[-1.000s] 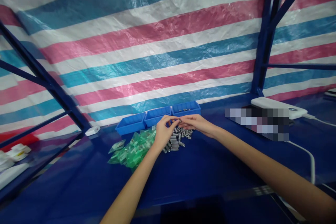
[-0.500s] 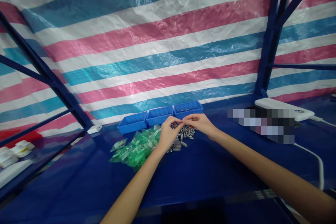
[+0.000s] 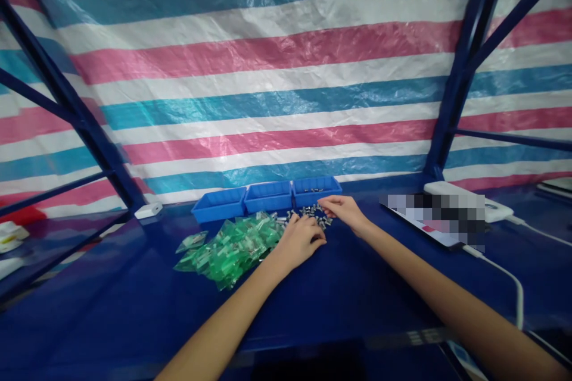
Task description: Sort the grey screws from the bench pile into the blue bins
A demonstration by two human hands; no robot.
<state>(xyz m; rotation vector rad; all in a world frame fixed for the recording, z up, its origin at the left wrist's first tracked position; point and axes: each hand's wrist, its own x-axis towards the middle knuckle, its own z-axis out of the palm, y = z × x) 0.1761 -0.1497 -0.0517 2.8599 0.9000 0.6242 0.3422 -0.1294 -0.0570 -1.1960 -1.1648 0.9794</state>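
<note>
My left hand [image 3: 302, 240] is palm down over the near side of a pile of small metal parts [image 3: 313, 212], its fingers apart and partly hiding the pile. At the pile's right edge my right hand [image 3: 342, 210] has thumb and fingertips pinched together; whatever they hold is too small to make out. Left of the hands lies a heap of green and clear plastic packets [image 3: 235, 247]. Behind stand three blue bins in a row: the left bin [image 3: 218, 212], the middle bin [image 3: 269, 205] and the right bin [image 3: 316, 197], which holds a few small metal pieces.
A blurred-out device [image 3: 431, 223] and a white power bank [image 3: 465, 197] with white cables [image 3: 509, 274] lie on the right. A white adapter [image 3: 148, 210] sits at the back left. Blue metal frame posts stand at both sides, before a striped sheet.
My hands have moved apart from where their fingertips met. The left has lowered and opened over the metal parts; the right stays pinched. The view has shifted slightly.
</note>
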